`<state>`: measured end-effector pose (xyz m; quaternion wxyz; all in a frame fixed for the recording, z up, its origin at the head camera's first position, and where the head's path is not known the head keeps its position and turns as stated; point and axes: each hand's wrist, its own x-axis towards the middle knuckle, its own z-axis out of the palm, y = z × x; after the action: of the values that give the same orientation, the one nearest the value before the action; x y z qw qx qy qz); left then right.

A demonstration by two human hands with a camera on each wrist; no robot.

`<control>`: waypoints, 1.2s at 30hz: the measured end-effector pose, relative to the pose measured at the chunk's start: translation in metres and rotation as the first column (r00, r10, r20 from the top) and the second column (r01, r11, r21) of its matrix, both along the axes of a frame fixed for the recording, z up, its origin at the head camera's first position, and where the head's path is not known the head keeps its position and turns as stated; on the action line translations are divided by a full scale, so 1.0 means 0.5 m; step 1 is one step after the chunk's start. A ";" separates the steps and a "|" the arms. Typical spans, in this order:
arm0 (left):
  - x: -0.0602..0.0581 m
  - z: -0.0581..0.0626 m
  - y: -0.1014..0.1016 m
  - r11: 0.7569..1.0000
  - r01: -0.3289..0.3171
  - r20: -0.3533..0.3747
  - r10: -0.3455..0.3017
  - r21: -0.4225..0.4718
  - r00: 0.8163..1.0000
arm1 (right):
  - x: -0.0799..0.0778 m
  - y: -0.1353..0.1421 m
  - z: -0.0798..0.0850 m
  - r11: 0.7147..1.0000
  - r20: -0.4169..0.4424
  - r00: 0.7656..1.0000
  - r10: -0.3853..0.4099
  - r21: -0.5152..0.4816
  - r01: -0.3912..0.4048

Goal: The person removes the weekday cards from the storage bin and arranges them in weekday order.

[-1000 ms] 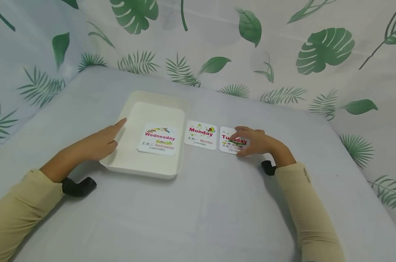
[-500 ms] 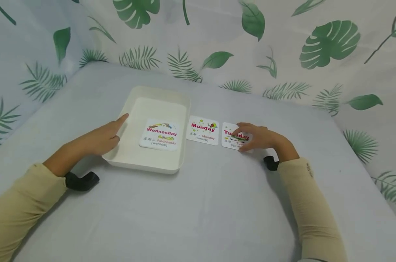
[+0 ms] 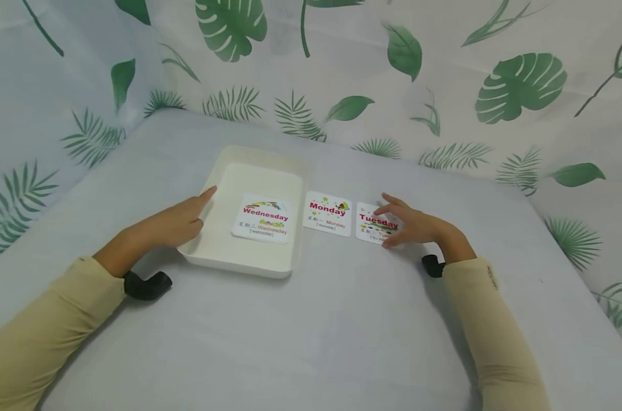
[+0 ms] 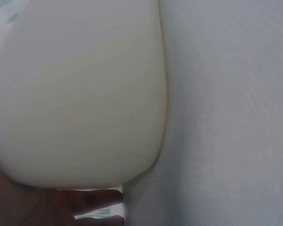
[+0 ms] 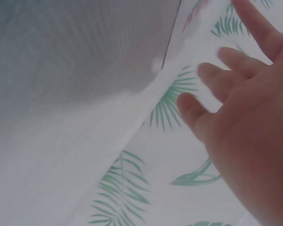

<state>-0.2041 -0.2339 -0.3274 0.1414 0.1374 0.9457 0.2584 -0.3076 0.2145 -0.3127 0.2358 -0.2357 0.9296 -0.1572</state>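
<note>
At the left side of the white tray, my left hand holds the wall, thumb on the inner side and index finger stretched along the rim. The left wrist view shows the tray's outer corner with fingers beyond it. Inside the tray lies a square Wednesday card. To the right, a Monday card and a Tuesday card lie in a row on the cloth. My right hand is over the Tuesday card's right part, fingers spread and index raised; it partly covers that card.
A pale cloth covers the table. Behind it and along both sides hangs a white curtain printed with green leaves. A black wrist piece sits under the left wrist, another under the right.
The right index finger has lifted and the right fingers have spread wider over the Tuesday card. The head view has shifted a little; tray, cards and left hand keep their places.
</note>
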 end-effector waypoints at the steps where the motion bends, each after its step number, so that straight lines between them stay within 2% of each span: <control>1: 0.000 -0.001 0.003 1.000 -0.003 0.005 0.003 0.000 1.000 | 0.003 -0.002 -0.002 1.000 -0.008 1.000 0.004 -0.009 -0.004; 5: -0.002 -0.005 0.007 1.000 -0.003 0.014 0.003 -0.009 1.000 | 0.017 -0.040 -0.004 0.999 -0.074 0.996 0.043 -0.026 -0.045; 11: -0.006 -0.007 0.008 1.000 -0.009 0.013 0.009 -0.016 1.000 | 0.031 -0.186 0.024 0.990 -0.201 0.971 0.132 -0.026 -0.140; 16: -0.010 -0.015 0.006 1.000 -0.005 0.008 0.005 -0.011 1.000 | 0.036 -0.313 0.042 0.977 -0.191 0.958 0.215 0.052 -0.208; 20: -0.008 -0.019 0.003 1.000 -0.014 0.018 0.014 -0.016 1.000 | 0.038 -0.382 0.040 0.957 -0.157 0.948 0.278 0.126 -0.260; 23: -0.009 -0.016 0.000 0.999 -0.022 0.011 0.022 -0.024 1.000 | 0.038 -0.414 0.039 0.947 -0.138 0.945 0.297 0.171 -0.272; 30: -0.012 -0.012 -0.004 0.999 -0.032 0.015 0.033 -0.033 0.999 | 0.036 -0.450 0.025 0.938 -0.028 0.967 0.254 0.251 -0.239; 33: -0.012 -0.013 -0.008 0.998 -0.039 0.017 0.039 -0.040 0.999 | 0.034 -0.460 0.015 0.923 -0.024 0.959 0.284 0.279 -0.266; 36: -0.012 -0.013 -0.014 0.998 -0.046 0.014 0.046 -0.040 0.999 | 0.032 -0.467 0.008 0.906 -0.057 0.941 0.332 0.298 -0.302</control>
<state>-0.2103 -0.2407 -0.3337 0.1449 0.1109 0.9525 0.2439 -0.2918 -0.0192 -0.3085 0.2400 -0.3554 0.9029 0.0314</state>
